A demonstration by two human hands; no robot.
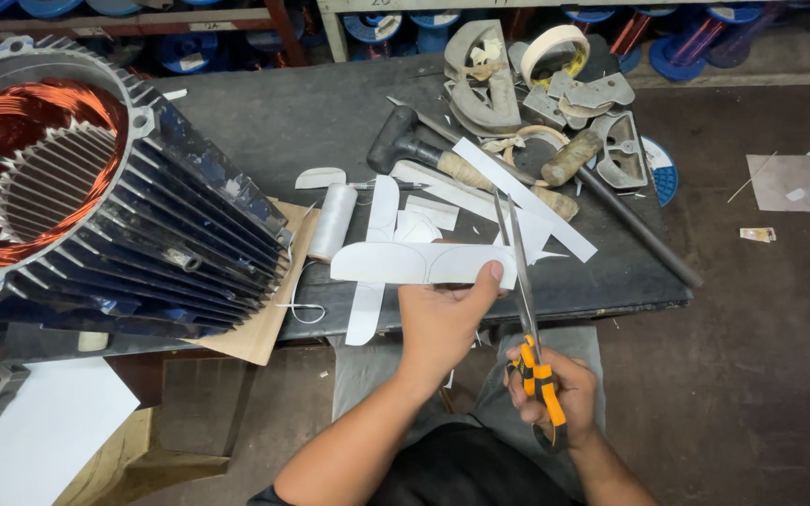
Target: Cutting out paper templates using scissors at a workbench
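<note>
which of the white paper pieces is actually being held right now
The long white strip with rounded ends, pinched by the left hand. The other pieces lie loose on the bench.

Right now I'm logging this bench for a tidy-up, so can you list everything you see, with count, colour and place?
motor stator housing: one, dark finned, copper windings inside, left end of the table
table: one, dark top, centre
paper piece: one, white, held over the table's front edge
paper offcuts: several, white, mid-table
thread spool: one, white, beside the housing
hammers: two, wooden handles, mid-table
tape roll: one, cream, back of the table
metal parts: several, grey, back right
rod: one, dark, right edge
wire spools: many, blue, shelf behind
scissors: one, orange and black handles
left hand: pinches the paper piece
right hand: fingers in the scissors
</note>
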